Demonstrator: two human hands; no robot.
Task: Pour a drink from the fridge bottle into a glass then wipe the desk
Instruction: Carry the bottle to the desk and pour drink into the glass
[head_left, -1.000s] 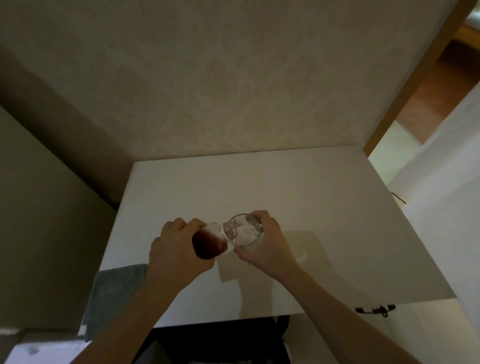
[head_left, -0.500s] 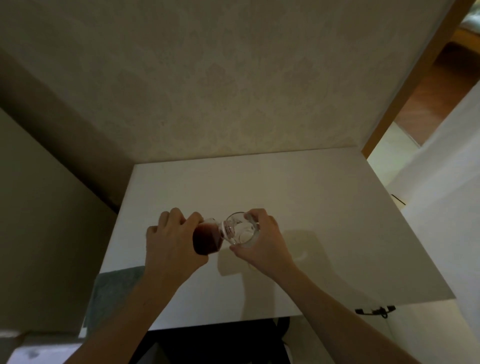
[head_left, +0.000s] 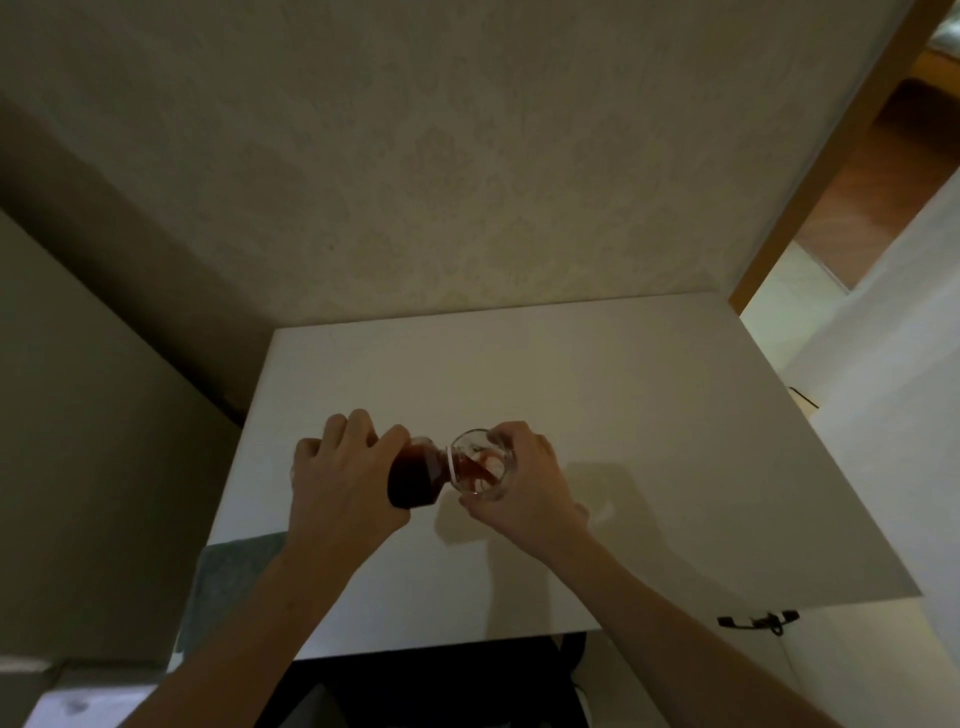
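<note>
My left hand (head_left: 343, 475) grips a clear bottle (head_left: 415, 475) of dark red-brown drink, tipped over to the right with its mouth at the rim of a small clear glass (head_left: 480, 464). Dark liquid runs into the glass and pools inside it. My right hand (head_left: 524, 480) wraps around the glass from the right and steadies it, tilted toward the bottle, above the white desk (head_left: 571, 384). Most of the bottle's body is hidden under my left hand.
A grey-green cloth (head_left: 228, 582) hangs over the desk's front left corner. A patterned wall stands behind the desk. A doorway (head_left: 883, 156) opens at the upper right. A black cable clip (head_left: 758, 619) sits below the desk's right front edge.
My left hand has tipped the bottle further toward the glass, and dark drink now shows inside the glass, which looked clear a second ago. Both hands stay at the same spot.
</note>
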